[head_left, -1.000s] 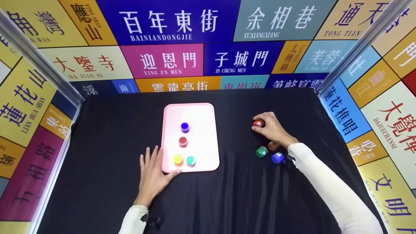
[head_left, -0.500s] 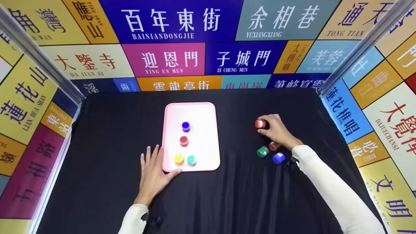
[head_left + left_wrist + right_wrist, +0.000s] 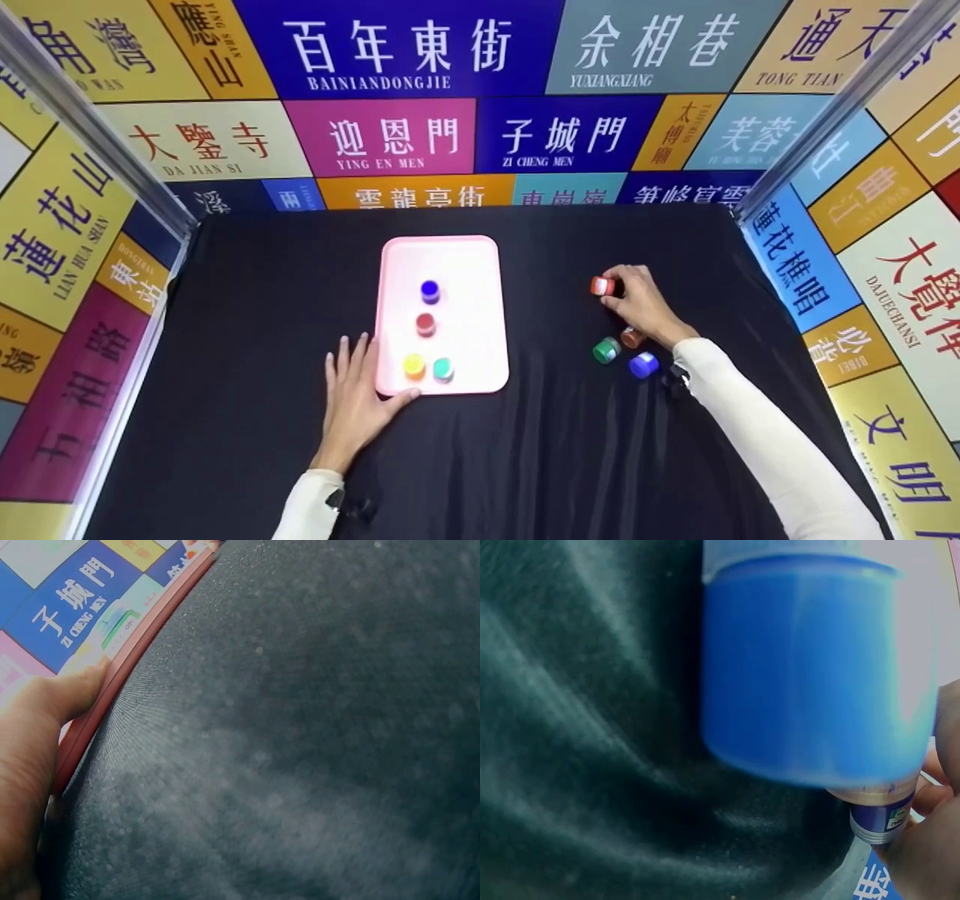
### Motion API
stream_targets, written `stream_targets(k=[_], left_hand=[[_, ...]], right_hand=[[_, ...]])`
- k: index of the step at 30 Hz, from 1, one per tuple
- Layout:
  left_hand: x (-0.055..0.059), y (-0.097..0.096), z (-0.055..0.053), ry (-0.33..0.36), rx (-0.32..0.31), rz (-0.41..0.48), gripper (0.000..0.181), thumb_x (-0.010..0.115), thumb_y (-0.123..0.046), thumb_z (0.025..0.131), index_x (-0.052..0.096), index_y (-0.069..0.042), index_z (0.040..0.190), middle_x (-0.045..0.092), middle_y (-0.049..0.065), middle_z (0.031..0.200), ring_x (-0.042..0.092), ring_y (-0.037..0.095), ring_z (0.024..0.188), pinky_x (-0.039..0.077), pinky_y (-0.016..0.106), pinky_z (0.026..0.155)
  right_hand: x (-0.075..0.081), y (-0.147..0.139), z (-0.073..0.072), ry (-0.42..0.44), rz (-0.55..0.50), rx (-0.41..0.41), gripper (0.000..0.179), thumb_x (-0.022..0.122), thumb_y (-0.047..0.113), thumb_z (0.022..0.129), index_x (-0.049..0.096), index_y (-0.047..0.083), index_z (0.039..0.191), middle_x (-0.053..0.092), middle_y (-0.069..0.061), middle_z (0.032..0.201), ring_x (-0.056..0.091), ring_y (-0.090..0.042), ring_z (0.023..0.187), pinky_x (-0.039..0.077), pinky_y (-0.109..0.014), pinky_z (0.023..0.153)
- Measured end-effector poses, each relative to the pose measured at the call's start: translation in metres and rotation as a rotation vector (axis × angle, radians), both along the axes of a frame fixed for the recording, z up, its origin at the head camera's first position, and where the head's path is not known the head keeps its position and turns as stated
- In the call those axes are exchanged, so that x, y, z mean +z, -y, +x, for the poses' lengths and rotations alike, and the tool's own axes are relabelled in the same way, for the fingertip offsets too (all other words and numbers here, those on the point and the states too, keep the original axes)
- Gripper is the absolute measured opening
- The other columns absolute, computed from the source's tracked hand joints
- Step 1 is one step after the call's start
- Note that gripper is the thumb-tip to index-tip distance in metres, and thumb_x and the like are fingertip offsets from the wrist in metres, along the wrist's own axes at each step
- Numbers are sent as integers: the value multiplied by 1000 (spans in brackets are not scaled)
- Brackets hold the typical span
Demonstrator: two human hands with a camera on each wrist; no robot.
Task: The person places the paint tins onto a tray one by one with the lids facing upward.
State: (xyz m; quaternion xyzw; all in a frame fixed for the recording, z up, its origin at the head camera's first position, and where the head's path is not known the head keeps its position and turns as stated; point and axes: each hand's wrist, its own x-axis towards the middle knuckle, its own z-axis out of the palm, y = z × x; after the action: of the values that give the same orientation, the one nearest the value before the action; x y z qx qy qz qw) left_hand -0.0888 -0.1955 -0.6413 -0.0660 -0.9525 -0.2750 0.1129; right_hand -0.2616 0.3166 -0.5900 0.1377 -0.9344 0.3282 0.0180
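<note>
Along the lower left of the frame, your left hand (image 3: 356, 411) lies with straight, spread fingers beside the pink tray (image 3: 466, 300) and its thumb on the near rim, apparently steadying it. Just inside that edge sit a yellow paint pot (image 3: 413, 367) and a teal paint pot (image 3: 443, 370). Right of centre, a blue paint pot (image 3: 643, 365), a green paint pot (image 3: 607, 350) and a brown paint pot (image 3: 632, 338) cluster on the finely woven, softly creased black cloth (image 3: 247, 337). Close up in your right wrist view, the blue one is a smooth, glossy cylinder with a pale lid. Farther up the flat, round-cornered tray sit a dark red paint pot (image 3: 425, 325) and a violet-blue paint pot (image 3: 430, 292).

Right of the tray, your right hand (image 3: 643, 301) pinches an orange-red paint pot (image 3: 601, 286); whether it is off the cloth, you cannot tell. The step in hand looks like picking out this pot; your next move would call for a firm pinch on its round wall, clear of the neighbouring pots. Across the top stand flat sign-printed panels (image 3: 517, 75).
</note>
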Motion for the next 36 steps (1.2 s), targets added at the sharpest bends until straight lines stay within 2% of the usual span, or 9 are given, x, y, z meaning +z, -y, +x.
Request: stream_targets(k=[9,13,20,29,36], left_hand=[[1,0,0,3,2,-7,118,83,-72,84,40,-5,170,39,27,173,18,51,166,4,68,134],[2,-1,0,21,6,-19,119,81,-74,84,37,-6,171,38,26,174,17,51,167,2,67,135],[1,-1,-1,14,4,-12,118,81,-73,85,39,-5,170,38,26,174,17,52,166,3,68,134],[0,-1,0,8,5,-2,118,83,-73,84,40,-4,170,38,27,173,17,51,166,3,68,134],[1,-2,0,21,3,7,118,82,-73,85,38,-6,171,37,25,174,15,50,167,1,66,135]], right_hand=[[3,3,1,-31,-21,-12,35,87,1,88,72,-6,119,73,-25,115,53,-45,123,42,-53,107],[5,5,1,-64,-32,2,35,89,2,86,73,-7,116,74,-25,111,54,-45,121,42,-53,108],[8,15,2,-68,-50,2,37,90,6,88,74,-5,120,73,-24,117,55,-42,123,44,-52,110],[16,40,6,-58,-97,-1,41,89,23,95,76,2,128,70,-18,126,56,-35,123,46,-50,107],[19,64,4,-95,-104,57,39,91,20,94,77,0,125,75,-18,121,56,-37,122,46,-47,110]])
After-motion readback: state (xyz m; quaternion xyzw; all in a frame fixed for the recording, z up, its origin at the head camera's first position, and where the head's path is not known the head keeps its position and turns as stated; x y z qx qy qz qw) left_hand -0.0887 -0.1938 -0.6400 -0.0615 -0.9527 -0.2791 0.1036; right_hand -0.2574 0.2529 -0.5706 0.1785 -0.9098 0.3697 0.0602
